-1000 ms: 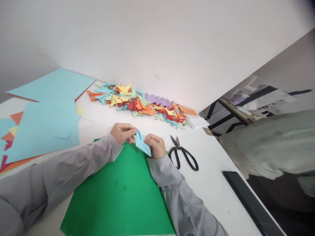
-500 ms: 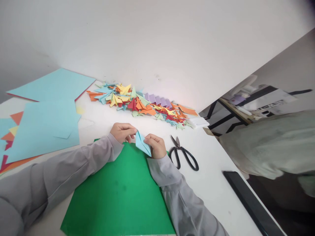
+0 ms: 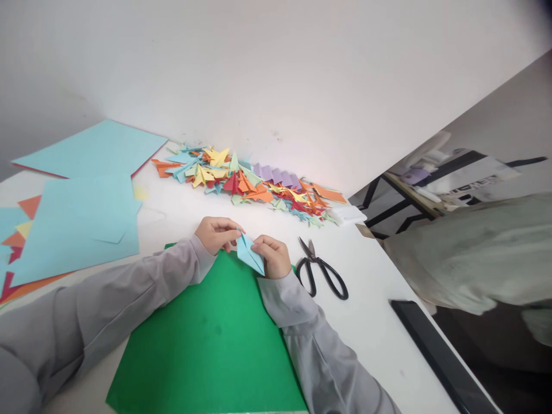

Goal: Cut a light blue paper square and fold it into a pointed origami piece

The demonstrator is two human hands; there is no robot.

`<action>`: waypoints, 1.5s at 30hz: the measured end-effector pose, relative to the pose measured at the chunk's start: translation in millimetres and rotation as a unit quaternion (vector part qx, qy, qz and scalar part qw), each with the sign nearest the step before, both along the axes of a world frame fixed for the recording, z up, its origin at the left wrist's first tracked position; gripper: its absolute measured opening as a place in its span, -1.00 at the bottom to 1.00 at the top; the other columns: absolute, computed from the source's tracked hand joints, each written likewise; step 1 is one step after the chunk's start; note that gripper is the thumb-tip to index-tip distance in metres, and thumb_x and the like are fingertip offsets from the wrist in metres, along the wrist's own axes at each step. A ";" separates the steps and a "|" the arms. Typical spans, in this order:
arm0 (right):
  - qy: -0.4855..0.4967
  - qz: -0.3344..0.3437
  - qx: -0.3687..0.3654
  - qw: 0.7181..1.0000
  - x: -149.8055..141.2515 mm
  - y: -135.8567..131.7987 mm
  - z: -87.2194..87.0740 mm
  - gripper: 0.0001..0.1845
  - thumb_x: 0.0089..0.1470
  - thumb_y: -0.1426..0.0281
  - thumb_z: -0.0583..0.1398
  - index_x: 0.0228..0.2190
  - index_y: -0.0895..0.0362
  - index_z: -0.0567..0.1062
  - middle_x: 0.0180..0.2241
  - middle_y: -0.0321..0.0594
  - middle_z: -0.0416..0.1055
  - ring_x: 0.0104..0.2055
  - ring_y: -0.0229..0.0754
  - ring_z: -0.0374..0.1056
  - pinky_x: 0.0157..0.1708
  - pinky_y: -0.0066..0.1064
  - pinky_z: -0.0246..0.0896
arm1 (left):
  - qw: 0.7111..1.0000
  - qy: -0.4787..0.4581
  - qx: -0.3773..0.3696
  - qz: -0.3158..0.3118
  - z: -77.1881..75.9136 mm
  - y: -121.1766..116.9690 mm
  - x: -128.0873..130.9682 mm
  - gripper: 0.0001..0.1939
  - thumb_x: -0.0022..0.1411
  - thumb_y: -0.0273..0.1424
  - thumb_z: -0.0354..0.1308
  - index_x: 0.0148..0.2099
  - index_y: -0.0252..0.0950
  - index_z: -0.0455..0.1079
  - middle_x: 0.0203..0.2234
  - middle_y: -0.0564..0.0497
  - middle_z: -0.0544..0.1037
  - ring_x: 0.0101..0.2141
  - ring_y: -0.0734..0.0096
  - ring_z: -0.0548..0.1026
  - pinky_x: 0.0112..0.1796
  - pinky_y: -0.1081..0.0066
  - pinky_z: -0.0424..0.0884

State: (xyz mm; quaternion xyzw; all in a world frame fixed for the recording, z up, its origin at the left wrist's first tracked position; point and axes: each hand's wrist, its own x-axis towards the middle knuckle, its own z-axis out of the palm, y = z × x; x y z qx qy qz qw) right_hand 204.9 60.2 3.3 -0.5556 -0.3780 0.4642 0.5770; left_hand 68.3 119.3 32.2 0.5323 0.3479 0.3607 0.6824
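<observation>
A small light-blue folded paper (image 3: 248,255) with creased flaps is held between my two hands above the far edge of a green board (image 3: 211,333). My left hand (image 3: 218,234) pinches its upper corner with thumb and fingertips. Along its right side, my right hand (image 3: 273,256) grips it, the thumb lying on the folded face. Some fingers of the right hand are hidden behind the paper and the palm. Black-handled scissors (image 3: 317,263) lie to the right of my right hand, their blades slightly apart.
Folded paper planes in many colours (image 3: 241,181) are heaped along the wall. Light-blue sheets (image 3: 86,218) lie at the left over other coloured paper. A black flat bar (image 3: 435,351) rests by the table's right edge, where a person in a pale garment (image 3: 483,247) is close by.
My left hand has shifted very slightly right at the paper's upper corner. The paper has barely moved, and my right hand keeps its grip.
</observation>
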 end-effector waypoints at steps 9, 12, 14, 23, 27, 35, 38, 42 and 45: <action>-0.007 -0.001 0.005 1.000 -2.1 -0.6 -0.3 -0.86 -0.40 0.41 0.17 -0.82 0.15 0.31 -0.86 -0.48 0.03 -0.74 -0.42 -0.13 -0.69 -0.49 -0.30 | 0.998 -0.034 -0.040 -0.015 -7.6 4.8 -0.2 -0.84 -0.25 -0.42 0.20 -0.54 -0.44 0.44 -0.81 0.06 0.35 -0.74 0.55 0.30 -0.73 0.52 0.25; -0.016 -0.002 0.007 1.000 -2.0 -1.3 0.0 -0.86 -0.39 0.42 0.17 -0.81 0.15 0.32 -0.86 -0.48 0.04 -0.74 -0.41 -0.13 -0.69 -0.49 -0.29 | 0.998 -0.042 -0.049 -0.013 -7.9 5.7 -1.0 -0.82 -0.24 -0.39 0.21 -0.55 -0.45 0.44 -0.80 0.04 0.35 -0.72 0.53 0.31 -0.74 0.52 0.24; -0.023 -0.001 0.007 1.000 -2.1 -1.6 0.4 -0.86 -0.38 0.41 0.17 -0.81 0.15 0.32 -0.85 -0.47 0.04 -0.73 -0.41 -0.12 -0.69 -0.49 -0.28 | 0.997 -0.049 -0.058 -0.012 -8.2 6.4 -1.0 -0.76 -0.21 -0.32 0.20 -0.55 -0.45 0.43 -0.78 0.03 0.35 -0.71 0.52 0.32 -0.74 0.52 0.23; -0.094 -0.005 0.022 0.995 -5.5 -5.4 5.3 -0.86 -0.31 0.37 0.18 -0.73 0.16 0.36 -0.80 -0.45 0.11 -0.71 -0.40 -0.06 -0.68 -0.49 -0.19 | 0.997 0.060 0.054 0.003 -9.1 -0.3 3.7 -0.71 -0.27 -0.26 0.28 -0.57 -0.41 0.37 -0.83 0.13 0.28 -0.80 0.61 0.24 -0.75 0.57 0.14; -0.116 0.016 0.037 0.992 -7.0 -7.8 5.8 -0.87 -0.27 0.36 0.19 -0.68 0.17 0.38 -0.77 -0.42 0.18 -0.70 -0.40 -0.01 -0.68 -0.50 -0.15 | 0.995 0.069 0.078 0.000 -10.7 -0.5 3.4 -0.75 -0.25 -0.30 0.27 -0.60 -0.40 0.36 -0.84 0.13 0.29 -0.79 0.63 0.24 -0.75 0.58 0.12; -0.104 0.018 0.079 0.991 -11.8 -7.6 2.8 -0.81 -0.20 0.31 0.20 -0.65 0.17 0.40 -0.76 -0.40 0.23 -0.70 -0.40 0.02 -0.69 -0.51 -0.11 | 0.997 0.041 0.067 -0.027 -9.8 1.7 2.5 -0.77 -0.18 -0.30 0.22 -0.59 -0.42 0.39 -0.83 0.12 0.31 -0.77 0.63 0.24 -0.72 0.57 0.16; -0.100 0.002 0.081 0.992 -12.7 -7.2 1.0 -0.82 -0.20 0.30 0.21 -0.63 0.17 0.42 -0.73 -0.36 0.29 -0.69 -0.38 0.08 -0.67 -0.50 -0.05 | 0.999 0.026 0.022 -0.040 -8.8 2.6 2.9 -0.75 -0.16 -0.29 0.20 -0.55 -0.43 0.41 -0.82 0.10 0.33 -0.77 0.61 0.25 -0.71 0.56 0.19; -0.096 0.004 0.074 0.993 -11.9 -6.6 -0.8 -0.80 -0.22 0.29 0.23 -0.64 0.18 0.43 -0.74 -0.36 0.31 -0.70 -0.39 0.09 -0.69 -0.52 -0.05 | 0.999 0.013 -0.021 -0.038 -9.8 3.9 2.4 -0.72 -0.12 -0.27 0.17 -0.49 -0.45 0.43 -0.79 0.07 0.36 -0.76 0.60 0.26 -0.70 0.53 0.21; -0.088 0.015 0.066 0.994 -11.2 -6.2 -2.1 -0.79 -0.27 0.28 0.26 -0.65 0.19 0.43 -0.74 -0.36 0.31 -0.71 -0.39 0.09 -0.70 -0.53 -0.06 | 0.999 -0.008 -0.033 -0.031 -9.6 3.8 1.2 -0.74 -0.12 -0.29 0.17 -0.49 -0.46 0.43 -0.78 0.07 0.36 -0.74 0.58 0.29 -0.70 0.54 0.20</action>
